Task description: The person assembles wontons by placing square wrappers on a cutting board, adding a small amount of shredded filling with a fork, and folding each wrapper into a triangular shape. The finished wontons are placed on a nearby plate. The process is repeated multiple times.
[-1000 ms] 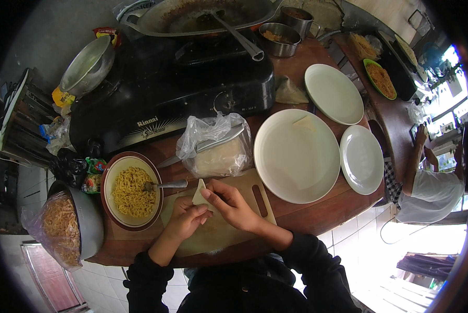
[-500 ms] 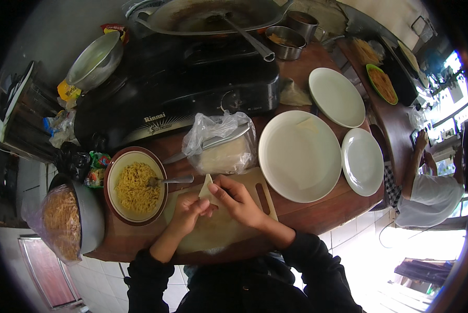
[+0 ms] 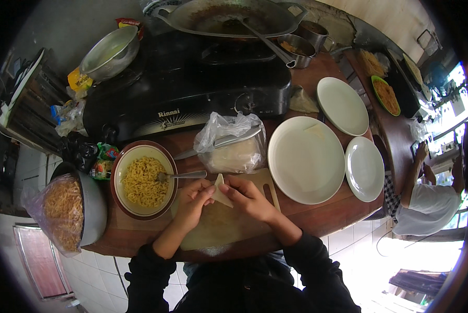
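Both my hands hold a pale folded dough wrapper (image 3: 222, 193) with a pointed tip, raised above the cutting board (image 3: 210, 229). My left hand (image 3: 191, 203) pinches its left edge. The fingers of my right hand (image 3: 250, 201) close on its right side, thumb in front. To the left, a brown-rimmed bowl (image 3: 117, 193) contains yellow noodles (image 3: 144, 182) and a spoon-like utensil (image 3: 188, 175). Beyond the board lies a clear plastic bag (image 3: 228, 151) with a pale stack inside and a knife (image 3: 237, 137) on it. One flat wrapper (image 3: 315, 130) rests on the large white plate (image 3: 296, 175).
Two more white plates (image 3: 343, 107) stand at the right. Behind are a black stove (image 3: 192, 94), a wok (image 3: 192, 23) with a long-handled utensil (image 3: 270, 44), and small metal pots (image 3: 300, 48). A large pot (image 3: 94, 208) stands left. Another person (image 3: 427, 206) works at the far right.
The view has shifted slightly, so the surroundings sit a little farther right. Both hands still grip the wrapper, whose angle has changed as the fingers moved on it.
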The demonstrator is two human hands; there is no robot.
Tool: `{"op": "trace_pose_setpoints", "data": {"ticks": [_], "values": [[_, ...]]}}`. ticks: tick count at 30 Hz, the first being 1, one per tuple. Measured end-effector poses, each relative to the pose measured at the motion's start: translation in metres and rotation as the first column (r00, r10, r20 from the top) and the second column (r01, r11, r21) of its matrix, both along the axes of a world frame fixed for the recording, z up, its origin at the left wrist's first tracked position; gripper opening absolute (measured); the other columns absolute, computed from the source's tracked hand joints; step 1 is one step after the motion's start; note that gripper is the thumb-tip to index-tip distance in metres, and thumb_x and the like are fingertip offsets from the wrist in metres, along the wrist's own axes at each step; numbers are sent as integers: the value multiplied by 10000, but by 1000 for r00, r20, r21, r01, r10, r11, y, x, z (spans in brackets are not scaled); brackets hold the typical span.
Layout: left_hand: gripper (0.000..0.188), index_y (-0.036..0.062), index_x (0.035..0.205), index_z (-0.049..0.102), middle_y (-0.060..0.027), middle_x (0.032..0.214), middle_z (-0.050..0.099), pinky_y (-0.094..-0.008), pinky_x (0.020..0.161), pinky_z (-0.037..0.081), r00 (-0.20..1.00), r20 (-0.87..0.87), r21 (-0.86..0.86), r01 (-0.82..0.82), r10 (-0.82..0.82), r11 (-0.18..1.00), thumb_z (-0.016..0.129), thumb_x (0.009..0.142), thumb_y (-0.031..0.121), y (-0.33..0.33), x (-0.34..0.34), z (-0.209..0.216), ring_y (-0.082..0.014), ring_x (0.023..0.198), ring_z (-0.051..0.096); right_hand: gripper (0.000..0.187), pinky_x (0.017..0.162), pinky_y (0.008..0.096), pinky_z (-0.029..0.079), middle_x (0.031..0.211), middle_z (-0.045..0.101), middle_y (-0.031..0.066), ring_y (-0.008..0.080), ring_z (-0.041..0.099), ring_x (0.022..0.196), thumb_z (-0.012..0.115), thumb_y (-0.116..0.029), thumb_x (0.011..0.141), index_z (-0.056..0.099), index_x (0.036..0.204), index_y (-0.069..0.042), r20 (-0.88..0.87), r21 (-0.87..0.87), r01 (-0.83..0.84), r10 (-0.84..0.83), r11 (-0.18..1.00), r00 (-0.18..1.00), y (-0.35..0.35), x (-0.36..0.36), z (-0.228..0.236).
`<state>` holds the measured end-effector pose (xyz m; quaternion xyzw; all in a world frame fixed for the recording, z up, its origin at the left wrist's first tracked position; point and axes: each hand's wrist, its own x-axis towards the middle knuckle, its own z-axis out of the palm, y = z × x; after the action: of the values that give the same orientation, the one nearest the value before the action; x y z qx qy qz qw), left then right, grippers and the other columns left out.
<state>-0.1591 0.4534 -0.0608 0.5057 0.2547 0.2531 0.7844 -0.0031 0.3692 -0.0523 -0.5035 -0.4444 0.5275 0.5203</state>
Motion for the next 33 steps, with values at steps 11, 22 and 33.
{"op": "trace_pose_setpoints", "data": {"ticks": [11,22,33], "values": [[89,-13,911,617,-51,904,572,-216,691,408,990,58,460,-140,128,877,617,825,9,0,5,2,-81,767,506,160,597,259,384,777,538,40,103,461,684,601,-133,866,580,977,-19,155,211,-12,-21,977,988,2,9,-6],[102,-49,893,637,-95,930,574,-246,714,462,990,25,505,-132,138,853,630,792,-36,-1,2,2,-139,799,562,178,570,301,426,817,577,95,201,562,681,676,-61,759,627,926,-23,399,255,4,-109,967,911,2,11,5],[114,-68,916,630,-114,935,580,-274,710,528,968,141,352,-244,206,903,618,805,-48,-6,2,2,-168,842,593,143,584,318,431,778,556,103,238,551,676,683,-87,758,622,859,-6,417,275,3,-122,961,901,4,3,-3]]}}
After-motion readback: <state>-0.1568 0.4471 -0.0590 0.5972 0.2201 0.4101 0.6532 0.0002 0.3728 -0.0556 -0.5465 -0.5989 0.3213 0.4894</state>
